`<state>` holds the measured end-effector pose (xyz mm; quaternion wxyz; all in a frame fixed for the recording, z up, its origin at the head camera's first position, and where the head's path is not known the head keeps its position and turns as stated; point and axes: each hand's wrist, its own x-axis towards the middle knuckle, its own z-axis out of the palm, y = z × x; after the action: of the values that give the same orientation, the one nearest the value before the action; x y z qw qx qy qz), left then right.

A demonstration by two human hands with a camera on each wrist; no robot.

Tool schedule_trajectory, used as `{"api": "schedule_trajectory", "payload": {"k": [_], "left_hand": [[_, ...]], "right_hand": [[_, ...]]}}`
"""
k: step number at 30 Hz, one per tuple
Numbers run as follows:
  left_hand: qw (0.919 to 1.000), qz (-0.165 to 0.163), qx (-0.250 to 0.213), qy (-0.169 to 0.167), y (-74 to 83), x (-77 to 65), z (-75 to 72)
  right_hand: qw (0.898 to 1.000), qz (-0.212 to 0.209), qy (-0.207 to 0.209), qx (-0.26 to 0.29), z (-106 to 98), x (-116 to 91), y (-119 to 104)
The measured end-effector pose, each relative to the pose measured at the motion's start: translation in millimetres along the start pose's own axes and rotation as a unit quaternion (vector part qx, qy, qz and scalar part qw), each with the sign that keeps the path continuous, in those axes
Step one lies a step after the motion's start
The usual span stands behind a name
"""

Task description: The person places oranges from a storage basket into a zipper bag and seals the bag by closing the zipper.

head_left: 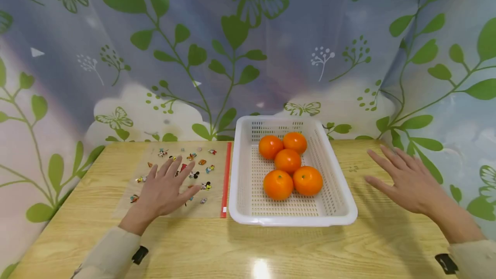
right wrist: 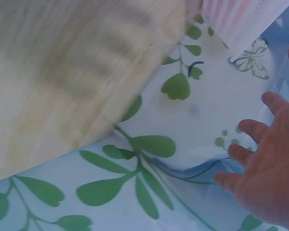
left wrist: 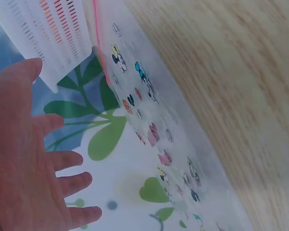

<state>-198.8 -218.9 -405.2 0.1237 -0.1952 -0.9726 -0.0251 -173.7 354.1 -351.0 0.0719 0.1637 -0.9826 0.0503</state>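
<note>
My left hand [head_left: 164, 188] hovers with spread fingers over a clear zip bag [head_left: 131, 206] that has a red seal strip and small cartoon prints. In the left wrist view that hand [left wrist: 29, 159] holds nothing, and the printed bag [left wrist: 149, 110] lies flat beyond it. To the right of the white plastic basket, my right hand [head_left: 407, 180] is raised above the table, its fingers apart and holding nothing. The right wrist view shows the same hand [right wrist: 272, 166] with nothing touching it. Several oranges [head_left: 287, 161] sit together inside the white basket [head_left: 240, 175].
The wooden table [head_left: 186, 249] bears the bag on the left and the basket in the middle. Behind it hangs a curtain [head_left: 279, 76] with green leaves and butterflies, close to the table's back edge. The basket [left wrist: 62, 43] stands right against the bag's red strip.
</note>
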Motion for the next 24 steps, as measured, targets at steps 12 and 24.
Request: {"api": "schedule_trajectory", "payload": {"k": [12, 24], "left_hand": [[0.9998, 0.019, -0.005, 0.001, 10.1, 15.3, 0.1], [0.999, 0.043, -0.009, -0.008, 26.1, 36.1, 5.2]], "right_hand": [[0.999, -0.035, -0.018, -0.005, -15.1, 29.4, -42.7], [0.995, -0.079, -0.046, -0.038, -22.0, 56.1, -82.8]]}}
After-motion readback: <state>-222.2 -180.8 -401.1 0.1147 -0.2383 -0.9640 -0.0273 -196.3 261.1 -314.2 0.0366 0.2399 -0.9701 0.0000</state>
